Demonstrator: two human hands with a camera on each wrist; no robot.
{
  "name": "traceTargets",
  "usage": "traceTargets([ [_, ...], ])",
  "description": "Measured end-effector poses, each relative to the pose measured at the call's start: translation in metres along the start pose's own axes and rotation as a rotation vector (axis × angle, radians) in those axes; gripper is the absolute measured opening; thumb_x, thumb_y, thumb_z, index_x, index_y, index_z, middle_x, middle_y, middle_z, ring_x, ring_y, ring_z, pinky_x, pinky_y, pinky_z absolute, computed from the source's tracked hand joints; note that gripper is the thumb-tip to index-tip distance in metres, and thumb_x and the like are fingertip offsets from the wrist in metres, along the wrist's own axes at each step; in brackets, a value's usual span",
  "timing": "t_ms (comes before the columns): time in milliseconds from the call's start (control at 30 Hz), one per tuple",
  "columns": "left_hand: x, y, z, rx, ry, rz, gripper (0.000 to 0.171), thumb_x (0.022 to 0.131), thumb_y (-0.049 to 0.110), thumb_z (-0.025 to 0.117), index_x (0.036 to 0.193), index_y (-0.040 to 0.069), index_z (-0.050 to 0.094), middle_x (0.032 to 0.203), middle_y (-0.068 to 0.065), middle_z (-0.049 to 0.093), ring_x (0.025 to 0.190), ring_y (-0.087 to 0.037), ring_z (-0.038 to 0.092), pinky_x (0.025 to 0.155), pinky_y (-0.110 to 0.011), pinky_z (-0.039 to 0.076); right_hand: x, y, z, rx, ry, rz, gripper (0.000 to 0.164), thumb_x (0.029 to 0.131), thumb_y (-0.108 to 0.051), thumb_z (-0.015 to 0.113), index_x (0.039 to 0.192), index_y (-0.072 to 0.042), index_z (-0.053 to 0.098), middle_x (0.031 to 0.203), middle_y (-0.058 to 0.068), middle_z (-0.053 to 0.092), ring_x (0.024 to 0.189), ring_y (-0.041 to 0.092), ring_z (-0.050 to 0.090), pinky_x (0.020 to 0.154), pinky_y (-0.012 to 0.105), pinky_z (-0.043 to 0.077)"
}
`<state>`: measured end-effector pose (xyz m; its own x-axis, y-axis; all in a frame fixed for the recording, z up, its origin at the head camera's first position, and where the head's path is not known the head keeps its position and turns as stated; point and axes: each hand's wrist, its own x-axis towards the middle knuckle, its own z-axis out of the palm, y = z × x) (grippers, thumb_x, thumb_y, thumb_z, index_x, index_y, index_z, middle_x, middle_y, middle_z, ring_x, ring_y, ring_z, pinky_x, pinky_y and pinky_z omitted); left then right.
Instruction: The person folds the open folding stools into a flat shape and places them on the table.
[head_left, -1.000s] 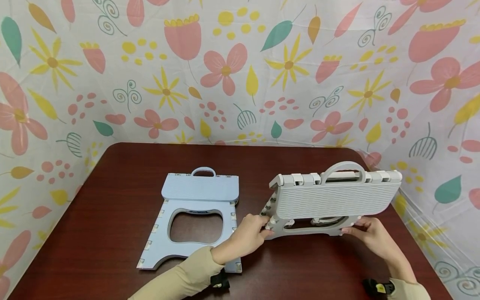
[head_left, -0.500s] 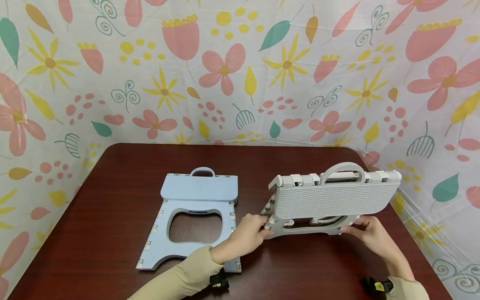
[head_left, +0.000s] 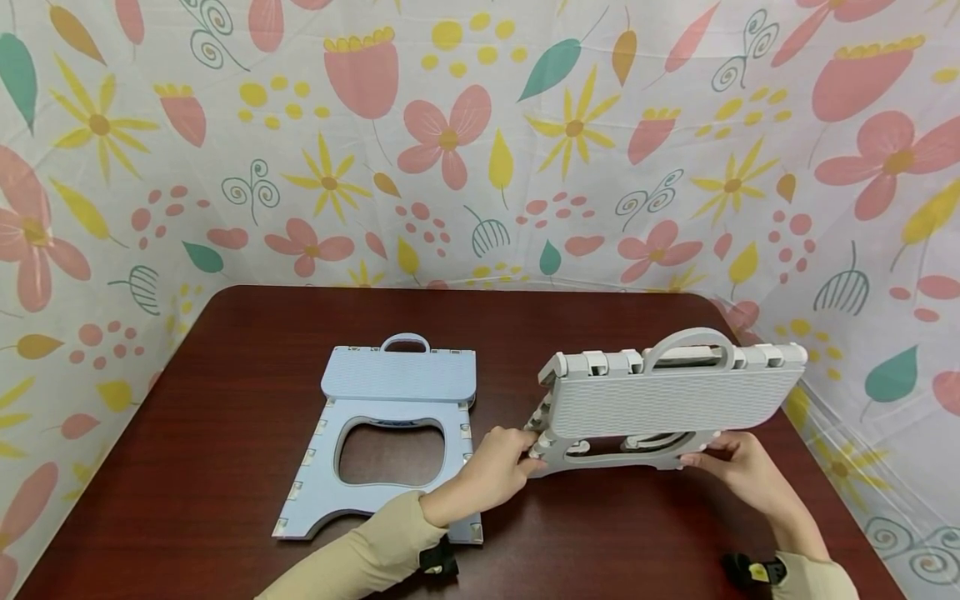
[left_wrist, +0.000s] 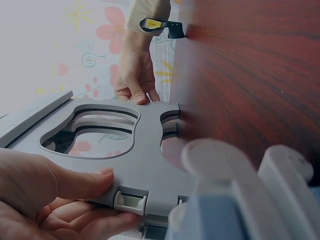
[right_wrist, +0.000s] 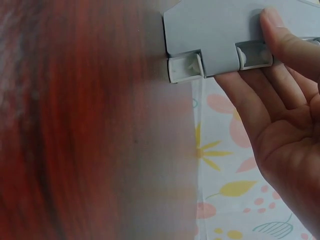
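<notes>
A grey folding step stool (head_left: pixel 675 402) stands partly folded at the right of the table, its two seat halves sloping down from a ridge with a carry handle (head_left: pixel 693 337). My left hand (head_left: pixel 491 471) grips the side edge of its leg panel, thumb on the near face and fingers behind, as the left wrist view shows. On the opposite edge my right hand (head_left: pixel 742 471) pinches the panel between thumb and fingers, close by a hinge (right_wrist: pixel 255 55). A light blue folding stool (head_left: pixel 401 375) lies folded flat to the left, partly behind my left forearm.
Both stools are on a dark red-brown table (head_left: pixel 247 358) with rounded far corners. A flower-patterned cloth (head_left: pixel 450 217) hangs behind it and at both sides. The blue stool lies close to my left forearm, and the grey one is near the table's right edge.
The grey stool's top has shifted very slightly to the right, and its handle looks a little lower. Both hands keep their hold, and the blue stool stays where it was.
</notes>
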<state>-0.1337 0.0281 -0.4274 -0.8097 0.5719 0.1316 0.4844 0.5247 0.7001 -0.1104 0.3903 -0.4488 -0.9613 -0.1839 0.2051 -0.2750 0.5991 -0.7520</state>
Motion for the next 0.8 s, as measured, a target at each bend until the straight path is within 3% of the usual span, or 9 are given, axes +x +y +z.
traceTargets([
  [433, 0.0012, -0.0001, -0.0007, 0.007, 0.002, 0.012, 0.007, 0.086, 0.014, 0.072, 0.088, 0.007, 0.070, 0.080, -0.001, 0.072, 0.065, 0.001, 0.057, 0.057, -0.011, 0.040, -0.0016, 0.0022, -0.0002, -0.034, 0.013, 0.013, 0.018, 0.076, 0.008, 0.075, 0.077, -0.010, 0.074, 0.079, -0.005, 0.072, 0.073, -0.006, 0.060, 0.061, 0.015, 0.046],
  [800, -0.0003, 0.0000, -0.0022, -0.032, -0.019, -0.007, 0.009, 0.087, 0.014, 0.072, 0.089, 0.006, 0.071, 0.079, -0.003, 0.072, 0.057, 0.004, 0.047, 0.052, -0.012, 0.038, -0.0021, -0.0041, 0.0013, -0.114, 0.038, 0.003, 0.019, 0.075, 0.004, 0.078, 0.077, -0.013, 0.071, 0.077, -0.005, 0.071, 0.075, -0.009, 0.057, 0.064, 0.010, 0.042],
])
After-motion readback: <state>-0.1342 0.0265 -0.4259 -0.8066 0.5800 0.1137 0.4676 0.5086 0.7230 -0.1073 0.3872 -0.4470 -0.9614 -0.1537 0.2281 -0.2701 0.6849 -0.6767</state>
